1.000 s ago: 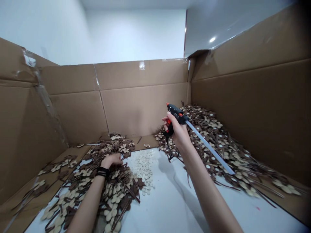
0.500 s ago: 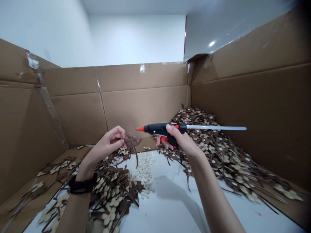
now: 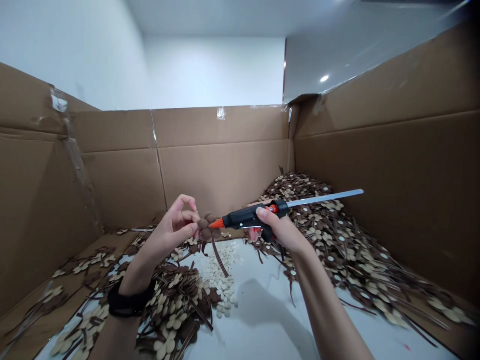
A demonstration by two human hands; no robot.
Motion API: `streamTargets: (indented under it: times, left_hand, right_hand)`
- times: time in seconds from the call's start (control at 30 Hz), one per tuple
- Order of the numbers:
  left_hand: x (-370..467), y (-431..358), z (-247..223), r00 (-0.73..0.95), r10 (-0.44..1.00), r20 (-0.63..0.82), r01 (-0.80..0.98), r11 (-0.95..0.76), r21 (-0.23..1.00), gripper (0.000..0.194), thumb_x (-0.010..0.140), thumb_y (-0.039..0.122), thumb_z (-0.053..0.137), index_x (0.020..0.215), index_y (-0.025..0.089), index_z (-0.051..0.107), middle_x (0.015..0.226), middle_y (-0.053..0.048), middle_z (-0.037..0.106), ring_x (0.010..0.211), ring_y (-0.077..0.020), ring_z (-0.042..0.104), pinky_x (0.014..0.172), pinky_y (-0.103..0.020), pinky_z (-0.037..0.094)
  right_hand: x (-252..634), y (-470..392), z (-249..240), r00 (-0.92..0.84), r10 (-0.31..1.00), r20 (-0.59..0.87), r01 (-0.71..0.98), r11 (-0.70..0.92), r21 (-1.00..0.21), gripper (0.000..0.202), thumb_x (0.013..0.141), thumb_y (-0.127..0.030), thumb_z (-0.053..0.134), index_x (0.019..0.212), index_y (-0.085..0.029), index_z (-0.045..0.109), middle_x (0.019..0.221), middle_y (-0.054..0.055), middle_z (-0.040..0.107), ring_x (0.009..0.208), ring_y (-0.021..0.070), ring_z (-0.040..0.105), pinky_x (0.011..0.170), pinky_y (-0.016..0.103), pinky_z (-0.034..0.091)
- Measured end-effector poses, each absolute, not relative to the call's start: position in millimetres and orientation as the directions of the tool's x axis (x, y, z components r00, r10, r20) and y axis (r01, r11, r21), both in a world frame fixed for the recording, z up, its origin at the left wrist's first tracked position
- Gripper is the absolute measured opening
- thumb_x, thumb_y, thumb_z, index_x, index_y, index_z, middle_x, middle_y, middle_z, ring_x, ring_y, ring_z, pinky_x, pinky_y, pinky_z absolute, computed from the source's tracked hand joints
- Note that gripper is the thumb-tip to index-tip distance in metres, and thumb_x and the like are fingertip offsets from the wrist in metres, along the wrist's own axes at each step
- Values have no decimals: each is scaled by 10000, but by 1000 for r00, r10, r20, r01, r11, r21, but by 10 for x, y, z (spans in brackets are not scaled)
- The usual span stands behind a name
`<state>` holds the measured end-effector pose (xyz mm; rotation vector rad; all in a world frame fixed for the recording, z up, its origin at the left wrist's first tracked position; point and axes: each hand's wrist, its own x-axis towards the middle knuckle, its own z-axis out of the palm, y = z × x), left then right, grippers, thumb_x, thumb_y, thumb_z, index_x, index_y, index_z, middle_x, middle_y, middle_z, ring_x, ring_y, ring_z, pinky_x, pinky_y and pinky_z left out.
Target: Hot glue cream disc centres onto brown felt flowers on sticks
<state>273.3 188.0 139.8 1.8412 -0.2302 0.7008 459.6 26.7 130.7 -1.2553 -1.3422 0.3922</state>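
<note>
Between the thumb and fingers of my left hand [image 3: 174, 227] is a brown flower [image 3: 207, 222] with rounded petals and a thin dark strip hanging below it. My right hand [image 3: 281, 227] is wrapped round a black and orange hot glue gun [image 3: 243, 218]. Its orange nozzle points left and lies over the flower's middle; whether it touches cannot be made out. From the gun's back a long clear glue stick [image 3: 326, 198] sticks out, tilted slightly up. Small cream discs [image 3: 224, 270] lie scattered on the white surface below.
Tall cardboard walls [image 3: 225, 165] close in the left, back and right. A big heap of brown and cream flowers with strips [image 3: 330, 235] rises at the right. Another flower pile [image 3: 174, 295] lies at the left on the white board [image 3: 262, 325].
The glue gun has moved left and its nozzle has tipped down onto the flower. The flower has turned and shifted slightly right in my left hand. The view has tilted a little.
</note>
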Motion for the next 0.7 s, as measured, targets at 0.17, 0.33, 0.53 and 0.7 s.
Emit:
streamTargets:
  times: [0.17,0.33,0.53,0.7]
  left_hand:
    - [2686,1837,1425,795,227,562,-459,-379,803,294,815,266,618,954,199,368,630,64,521,570,-55,468,574,-161,370]
    - [2676,1819,1433,804,235,546,-443,-376,814,286,809,261,617,947,198,374,633,60,522,572,-60,475,561,-162,360]
    - [2666,1817,1442,802,247,544,-443,-364,819,272,815,244,610,954,198,381,648,60,529,578,-55,478,583,-166,394]
    - [2669,1897,1419,786,238,570,-471,-366,802,268,821,219,611,952,202,378,672,62,537,575,-47,489,578,-156,402]
  right_hand:
    - [4573,224,1346,296,814,500,459,338,-822,671,615,-832,502,525,-170,561,504,60,570,503,143,517,531,273,443]
    - [4556,230,1352,325,810,488,448,322,-834,663,608,-838,499,518,-181,527,479,50,526,467,134,474,497,276,398]
    - [4553,217,1339,339,798,499,497,299,-815,688,636,-839,463,454,-176,483,450,44,494,450,115,444,502,262,352]
    - [4566,234,1336,386,779,494,460,302,-835,644,684,-773,508,480,-162,499,470,33,498,463,102,444,500,243,351]
